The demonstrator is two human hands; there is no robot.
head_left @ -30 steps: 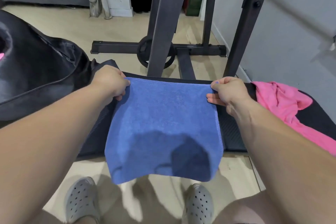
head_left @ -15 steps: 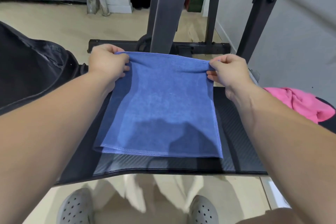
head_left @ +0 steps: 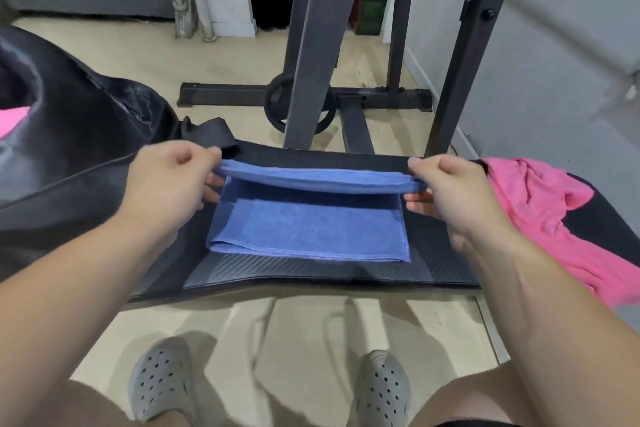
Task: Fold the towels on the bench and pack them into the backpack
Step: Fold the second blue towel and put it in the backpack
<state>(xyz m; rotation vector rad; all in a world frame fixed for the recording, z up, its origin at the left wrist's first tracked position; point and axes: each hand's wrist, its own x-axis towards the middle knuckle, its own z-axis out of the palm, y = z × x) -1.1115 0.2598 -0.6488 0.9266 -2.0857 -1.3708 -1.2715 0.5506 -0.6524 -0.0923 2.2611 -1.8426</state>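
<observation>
— Where's the towel (head_left: pixel 311 229)?
— On the surface (head_left: pixel 440 267), long axis left to right. Left hand (head_left: pixel 169 180) and right hand (head_left: pixel 450 191) pinch its raised far edge with their fingers (head_left: pixel 417 200); near hem lies toward the person.

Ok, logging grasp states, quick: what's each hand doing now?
Left hand: pinches the raised edge of the blue towel.
Right hand: pinches the same edge.

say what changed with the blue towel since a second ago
The blue terry towel, earlier draped off the near edge of the black padded bench, now lies on it; left hand and right hand, still pinching its far edge, fold it toward the person. Crumpled pink towel, black backpack: unchanged.
</observation>
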